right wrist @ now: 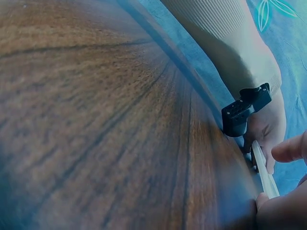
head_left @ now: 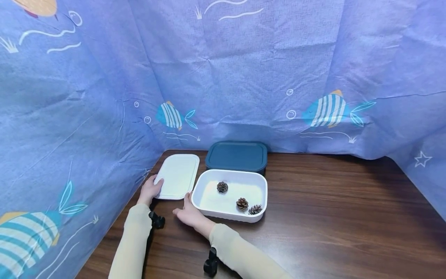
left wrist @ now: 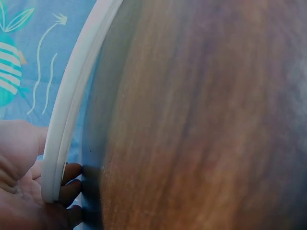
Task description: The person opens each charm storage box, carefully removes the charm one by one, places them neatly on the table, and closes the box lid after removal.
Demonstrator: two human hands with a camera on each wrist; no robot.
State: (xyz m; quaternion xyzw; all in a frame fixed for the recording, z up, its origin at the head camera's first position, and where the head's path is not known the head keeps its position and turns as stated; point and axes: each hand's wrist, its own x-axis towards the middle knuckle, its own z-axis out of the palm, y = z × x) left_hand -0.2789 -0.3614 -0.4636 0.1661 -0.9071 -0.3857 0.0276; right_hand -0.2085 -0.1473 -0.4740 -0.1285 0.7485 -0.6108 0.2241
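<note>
A white rounded lid [head_left: 177, 176] lies at the left of the table. My left hand [head_left: 150, 189] grips its left edge, thumb on top; in the left wrist view the fingers [left wrist: 71, 191] curl beneath the rim. Between the lid and a white box [head_left: 205, 209] is my right hand [head_left: 191, 213], its thumb spread away and its fingertips right at the lid's near right corner. Two pine cones sit near the box's front right, one [head_left: 242, 204] beside the other [head_left: 255, 209]; a third pine cone [head_left: 222, 187] lies farther back.
Behind the white box stands a dark blue box with a lid [head_left: 237, 156], close to the fabric backdrop [head_left: 244, 85]. The brown wooden table [head_left: 331, 201] extends to the right. Backdrop fabric also borders the table's left edge.
</note>
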